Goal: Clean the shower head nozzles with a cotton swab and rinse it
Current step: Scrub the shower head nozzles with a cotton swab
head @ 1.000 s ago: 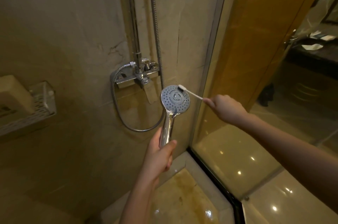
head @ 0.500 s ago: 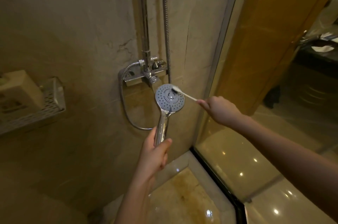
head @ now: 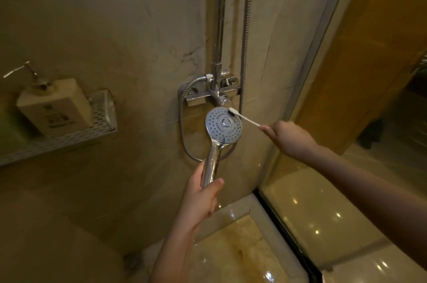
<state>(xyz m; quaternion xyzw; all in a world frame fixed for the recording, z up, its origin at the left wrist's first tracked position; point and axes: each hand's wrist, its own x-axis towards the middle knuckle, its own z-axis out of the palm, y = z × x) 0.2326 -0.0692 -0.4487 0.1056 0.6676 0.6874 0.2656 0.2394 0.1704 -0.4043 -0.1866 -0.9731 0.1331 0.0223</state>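
Observation:
A chrome hand-held shower head [head: 223, 126] faces me, its round grey nozzle plate upright in front of the wall. My left hand [head: 200, 197] grips its chrome handle from below. My right hand [head: 288, 137] pinches the stick of a white cotton swab [head: 242, 116]. The swab's tip rests on the upper right edge of the nozzle plate. A metal hose [head: 245, 35] hangs down behind the shower head.
The chrome mixer valve [head: 212, 94] and riser pipe sit on the marble wall just above the shower head. A perforated metal shelf [head: 69, 137] at left holds a pump soap bottle [head: 54, 104]. A glass shower partition [head: 307, 102] stands at right, with the wet floor below.
The view has shifted so the shelf and soap bottle show more fully. The swab tip stays at the upper right rim of the nozzle plate; both hands keep their grips.

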